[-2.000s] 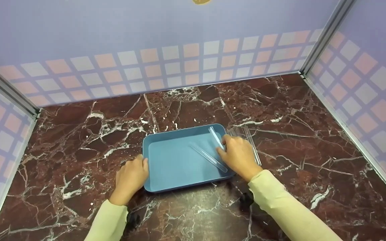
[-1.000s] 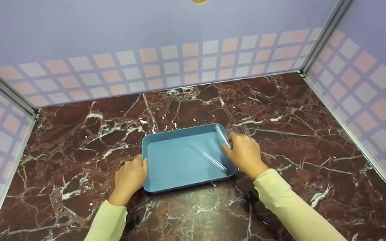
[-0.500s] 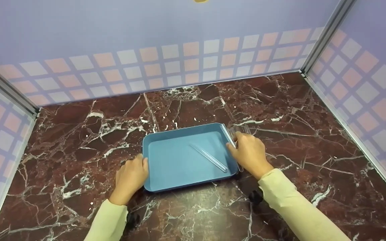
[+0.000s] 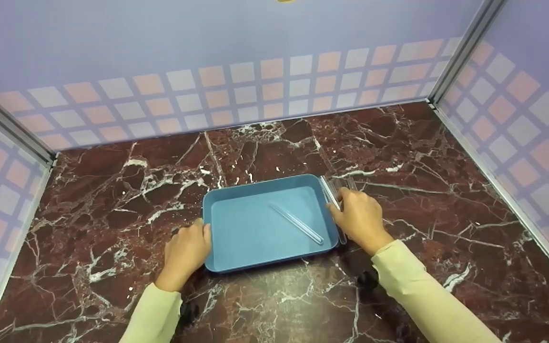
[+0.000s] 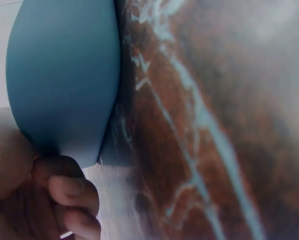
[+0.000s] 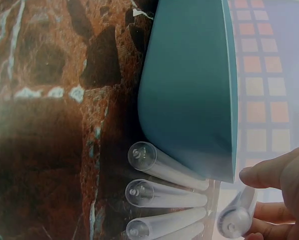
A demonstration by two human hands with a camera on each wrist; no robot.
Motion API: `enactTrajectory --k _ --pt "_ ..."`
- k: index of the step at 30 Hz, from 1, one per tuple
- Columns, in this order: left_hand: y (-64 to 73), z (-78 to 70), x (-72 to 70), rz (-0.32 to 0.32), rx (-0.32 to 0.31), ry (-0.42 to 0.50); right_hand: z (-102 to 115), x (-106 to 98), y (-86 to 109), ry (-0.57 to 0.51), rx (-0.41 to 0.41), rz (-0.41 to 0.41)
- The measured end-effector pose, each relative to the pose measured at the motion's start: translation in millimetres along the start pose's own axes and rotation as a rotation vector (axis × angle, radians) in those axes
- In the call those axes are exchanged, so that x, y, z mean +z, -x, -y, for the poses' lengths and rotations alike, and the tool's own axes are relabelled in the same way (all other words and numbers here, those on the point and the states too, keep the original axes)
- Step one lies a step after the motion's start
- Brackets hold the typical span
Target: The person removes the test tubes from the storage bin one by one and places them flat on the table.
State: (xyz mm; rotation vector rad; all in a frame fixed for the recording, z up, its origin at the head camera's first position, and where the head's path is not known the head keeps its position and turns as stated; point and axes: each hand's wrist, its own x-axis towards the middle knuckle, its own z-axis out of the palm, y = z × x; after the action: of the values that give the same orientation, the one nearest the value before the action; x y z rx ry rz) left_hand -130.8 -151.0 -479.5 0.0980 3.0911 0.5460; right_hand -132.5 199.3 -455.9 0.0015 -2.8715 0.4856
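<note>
A shallow blue tray (image 4: 246,228) lies on the marble-patterned table. My left hand (image 4: 186,252) grips its left side; in the left wrist view the thumb and curled fingers (image 5: 69,187) are at the tray's wall. One clear test tube (image 4: 298,225) lies slanted inside the tray, towards the right. My right hand (image 4: 360,221) pinches another clear test tube (image 4: 330,192) just outside the tray's right rim. That held tube (image 6: 235,220) is seen end-on in the right wrist view. Beside the tray, several more clear test tubes (image 6: 167,194) lie side by side on the table.
Patterned panels, such as the back wall (image 4: 250,90) and right wall (image 4: 527,124), enclose the table (image 4: 160,190) at the back and both sides. In the head view, my right hand partly covers the row of tubes.
My right hand has carried its test tube rightwards, from above the tray to just past the right rim. The left hand, the tray and the tube inside it stay in place.
</note>
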Motion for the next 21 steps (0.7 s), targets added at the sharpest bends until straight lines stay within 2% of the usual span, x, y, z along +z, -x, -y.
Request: enactTrajectory --k 13,21 --pt "2.3 -0.9 -0.3 -0.021 0.037 0.010 -7.6 1.7 1.5 -0.003 0.007 -0.018" --pt "0.5 0.2 0.3 -0.007 0.014 0.002 -12.4 2.5 0.9 -0.005 0.030 -0.013"
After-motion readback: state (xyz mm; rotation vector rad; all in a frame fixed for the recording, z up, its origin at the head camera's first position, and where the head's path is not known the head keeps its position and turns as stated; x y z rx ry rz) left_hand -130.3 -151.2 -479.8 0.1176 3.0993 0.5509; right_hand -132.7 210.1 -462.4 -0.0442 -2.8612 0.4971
